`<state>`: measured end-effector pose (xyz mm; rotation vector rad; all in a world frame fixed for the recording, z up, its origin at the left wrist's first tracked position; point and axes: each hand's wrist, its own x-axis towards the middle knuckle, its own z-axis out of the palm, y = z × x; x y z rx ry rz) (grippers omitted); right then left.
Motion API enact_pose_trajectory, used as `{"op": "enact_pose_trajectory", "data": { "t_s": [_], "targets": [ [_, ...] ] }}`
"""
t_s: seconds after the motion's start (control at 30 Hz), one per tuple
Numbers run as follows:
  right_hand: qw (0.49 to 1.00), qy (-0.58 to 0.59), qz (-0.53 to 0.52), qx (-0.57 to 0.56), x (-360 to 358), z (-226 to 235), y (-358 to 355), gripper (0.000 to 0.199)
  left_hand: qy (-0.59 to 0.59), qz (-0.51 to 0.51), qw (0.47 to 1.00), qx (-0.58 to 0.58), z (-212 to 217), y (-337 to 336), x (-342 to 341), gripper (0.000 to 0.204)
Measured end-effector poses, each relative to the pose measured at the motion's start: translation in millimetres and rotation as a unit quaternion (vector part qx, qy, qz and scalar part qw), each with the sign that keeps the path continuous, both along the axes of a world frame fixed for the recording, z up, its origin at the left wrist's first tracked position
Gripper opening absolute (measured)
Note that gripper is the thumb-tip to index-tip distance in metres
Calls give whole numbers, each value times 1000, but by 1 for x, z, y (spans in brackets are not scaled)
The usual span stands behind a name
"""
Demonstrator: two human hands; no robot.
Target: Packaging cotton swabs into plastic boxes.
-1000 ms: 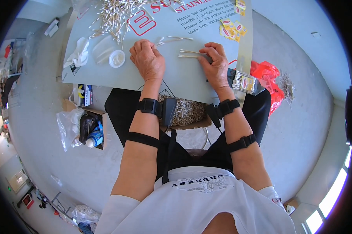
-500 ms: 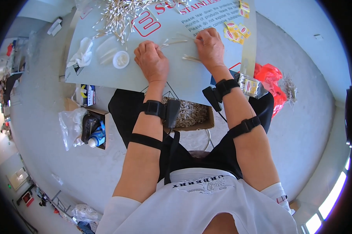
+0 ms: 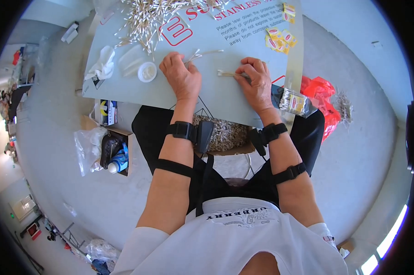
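Observation:
On the pale sheet-covered tabletop, my left hand is closed in a pinch at a few cotton swabs, whose white tips fan out past its fingertips. A single swab lies just to the right of those. My right hand has its thumb and fingers closed on a small bundle of cotton swabs, the tips pointing left. Left of my left hand stands a small round white tub. Beyond it spreads a large loose pile of swabs.
Yellow-and-white paper labels lie at the right. At the near right corner sits a clear pack of swabs, with a red plastic bag beyond the edge. Crumpled white tissue lies left. Below the table, a cardboard box holds swabs.
My right hand has come nearer to me and closed on the small swab bundle. My left hand stays at its swabs. The whole view has shifted slightly.

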<state>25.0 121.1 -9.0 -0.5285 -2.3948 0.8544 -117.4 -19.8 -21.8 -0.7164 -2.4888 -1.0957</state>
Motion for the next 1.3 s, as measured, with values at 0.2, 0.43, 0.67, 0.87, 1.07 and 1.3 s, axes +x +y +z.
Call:
{"op": "enact_pose_trajectory", "data": {
  "t_s": [0.2, 0.43, 0.67, 0.87, 1.07, 1.3],
  "targets": [
    [999, 8, 24, -22, 4, 2, 3, 12, -3, -19, 999, -33, -1, -9, -1, 19],
    [999, 4, 32, -18, 2, 6, 1, 14, -25, -71, 997, 29, 4, 1, 4, 22],
    [1000, 5, 26, -14, 4, 6, 3, 12, -48, 18, 995, -88, 25, 9, 3, 20],
    [999, 6, 27, -20, 3, 9, 1, 11, -78, -44, 984, -154, 18, -3, 2, 17],
    [999, 7, 27, -24, 2, 12, 0, 12, -59, -83, 992, -71, 26, 30, 3, 23],
    [999, 9, 26, -20, 2, 12, 2, 12, -27, -155, 979, -128, 21, 37, 12, 21]
  ]
}}
